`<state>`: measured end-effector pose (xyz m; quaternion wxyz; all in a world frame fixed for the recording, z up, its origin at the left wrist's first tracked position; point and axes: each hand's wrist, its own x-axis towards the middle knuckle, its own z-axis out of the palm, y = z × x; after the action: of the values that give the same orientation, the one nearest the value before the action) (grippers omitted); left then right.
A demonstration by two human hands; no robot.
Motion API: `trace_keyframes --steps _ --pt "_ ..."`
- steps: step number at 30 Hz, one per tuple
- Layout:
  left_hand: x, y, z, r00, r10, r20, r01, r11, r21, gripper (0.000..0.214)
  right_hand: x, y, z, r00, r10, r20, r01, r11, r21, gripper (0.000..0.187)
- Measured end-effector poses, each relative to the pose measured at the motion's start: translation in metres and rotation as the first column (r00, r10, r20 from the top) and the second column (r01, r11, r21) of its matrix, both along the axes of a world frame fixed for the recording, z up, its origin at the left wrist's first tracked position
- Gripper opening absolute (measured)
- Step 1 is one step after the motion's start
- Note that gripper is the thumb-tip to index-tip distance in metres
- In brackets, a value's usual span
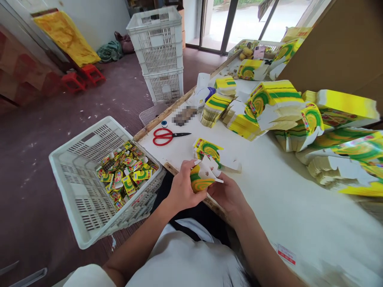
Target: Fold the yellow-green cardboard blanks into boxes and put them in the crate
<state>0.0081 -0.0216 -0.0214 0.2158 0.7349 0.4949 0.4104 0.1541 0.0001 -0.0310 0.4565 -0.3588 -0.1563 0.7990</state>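
Observation:
A small yellow-and-green cardboard box [200, 182] with white inner flaps standing up is held between my two hands at the table's near edge. My left hand [186, 186] wraps round its left side, thumb in front and fingers behind. On the right side, my right hand [228, 192] grips the box near its flaps, with some fingertips hidden. Just beyond, several flat printed cartons [209, 148] lie in a small pile on the white table [185, 149]. Red-handled scissors [167, 136] rest to the left of that pile.
A white plastic crate [80, 191] with several small folded boxes [127, 175] stands at the left. Stacks of flat cartons [275, 103] fill the table's far right. Stacked white crates [160, 52] stand on the floor behind. A small spool [164, 124] lies near the scissors.

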Motion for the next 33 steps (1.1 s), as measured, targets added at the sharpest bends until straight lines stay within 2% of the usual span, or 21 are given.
trace_keyframes --steps 3,7,11,19,27,33 --pt "-0.001 0.002 0.002 1.000 0.002 0.009 -0.002 1.000 -0.017 0.067 -0.001 -0.001 0.005 0.999 -0.025 0.028 0.026 0.999 -0.030 0.026" --pt "0.001 0.005 0.007 0.999 -0.011 0.053 0.011 1.000 -0.010 0.067 -0.001 -0.003 0.008 0.996 -0.066 0.060 0.060 0.994 0.092 0.032" --pt "0.005 0.005 0.010 0.997 -0.011 0.073 0.014 0.999 -0.037 0.067 -0.004 -0.007 0.008 0.996 -0.055 0.071 0.042 0.983 0.176 0.034" --pt "0.005 0.003 0.011 0.998 0.012 0.067 -0.011 1.000 -0.013 0.063 -0.007 -0.008 0.016 0.982 -0.054 0.180 0.000 0.957 0.289 0.055" --pt "0.005 0.005 0.014 0.995 0.009 0.095 -0.007 1.000 -0.030 0.060 -0.004 -0.010 0.016 0.996 -0.015 0.085 -0.022 0.908 0.417 0.044" --pt "0.005 0.004 0.013 0.997 -0.008 0.075 0.013 0.998 -0.065 0.050 -0.004 -0.009 0.018 0.984 -0.063 0.167 0.000 0.936 0.351 0.043"
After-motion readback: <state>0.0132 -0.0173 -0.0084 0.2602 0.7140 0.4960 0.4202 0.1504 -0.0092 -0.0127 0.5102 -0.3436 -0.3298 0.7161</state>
